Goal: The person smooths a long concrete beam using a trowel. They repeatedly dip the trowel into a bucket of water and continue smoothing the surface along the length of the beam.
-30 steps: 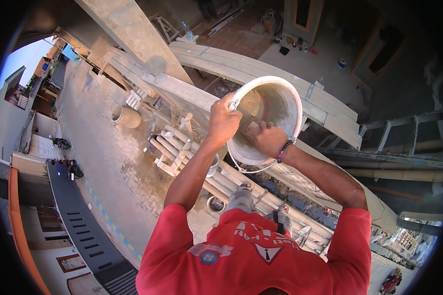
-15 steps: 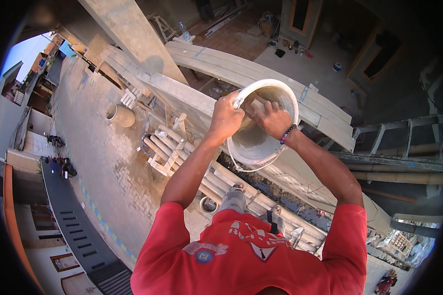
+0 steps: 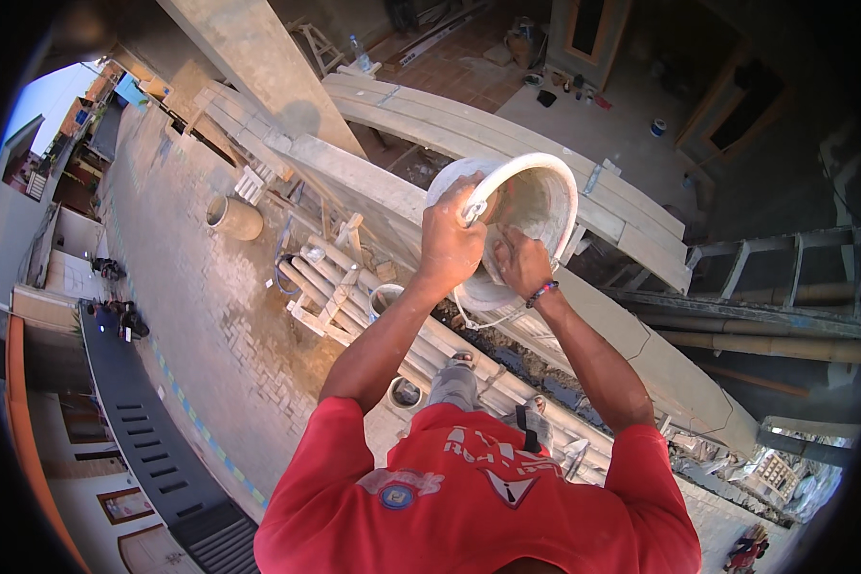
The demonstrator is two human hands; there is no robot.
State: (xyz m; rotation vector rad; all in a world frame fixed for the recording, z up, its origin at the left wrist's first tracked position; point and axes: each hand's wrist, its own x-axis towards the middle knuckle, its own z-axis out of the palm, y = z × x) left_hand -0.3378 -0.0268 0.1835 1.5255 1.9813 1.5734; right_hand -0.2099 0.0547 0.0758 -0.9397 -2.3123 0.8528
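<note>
A whitish bucket, its inside smeared with grey, is held up in front of me, tilted with its mouth facing right and towards me. My left hand is closed on the left side of its rim, by the handle's joint. The wire handle hangs down below the bucket. My right hand is at the near part of the mouth, fingers curled against the inner wall. Whatever those fingers hold is hidden by the hand itself.
Long grey planks lie behind the bucket beside a concrete column. Beneath me are bamboo poles and a smaller pail. A round tub rests on the paving at left; a ladder-like frame is at right.
The bucket has tipped further, its mouth turning to the right. My right hand has moved from deep inside down to the near rim. My left hand has kept its grip.
</note>
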